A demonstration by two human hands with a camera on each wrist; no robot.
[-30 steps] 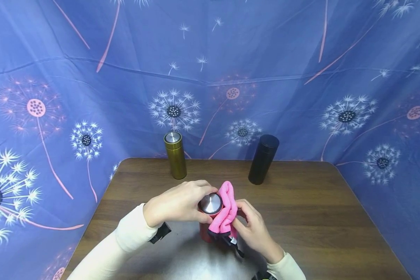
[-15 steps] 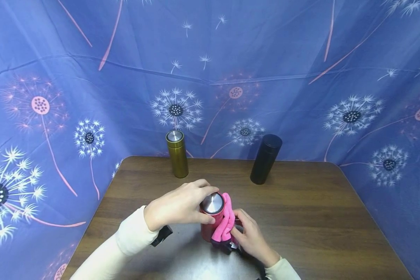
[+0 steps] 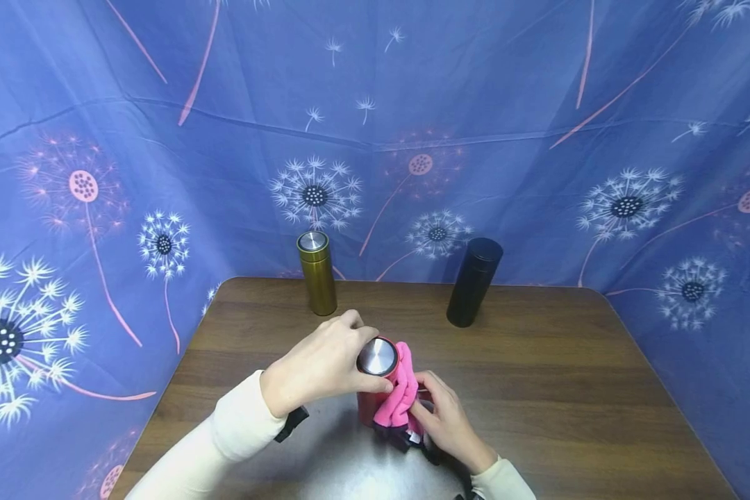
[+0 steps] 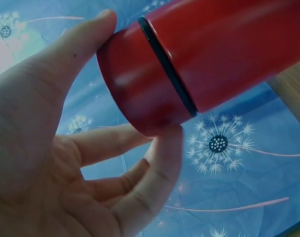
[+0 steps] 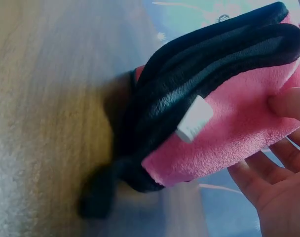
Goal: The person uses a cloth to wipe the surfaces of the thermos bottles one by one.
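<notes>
A red thermos bottle [image 3: 367, 408] with a shiny steel disc on its lid stands near the middle of the table. My left hand [image 3: 325, 360] grips it by the lid. In the left wrist view the thumb lies at one side of the red lid [image 4: 140, 81] and bent fingers touch the other, just above a black ring. Against the bottle's right side is a folded pink cloth [image 3: 401, 397] with black edging. My right hand [image 3: 446, 420] pinches this cloth between thumb and fingers. A white tag [image 5: 195, 118] and a dark loop [image 5: 98, 190] show on its edge.
A gold thermos bottle [image 3: 319, 285] stands upright at the back left of the wooden table [image 3: 569, 389]. A black bottle [image 3: 471, 288] stands at the back right. Behind them hangs a blue curtain [image 3: 512, 83] with a dandelion print.
The pink cloth has come down along the bottle's right side with my right hand and lies flatter against it. My left fingers have shifted slightly on the lid.
</notes>
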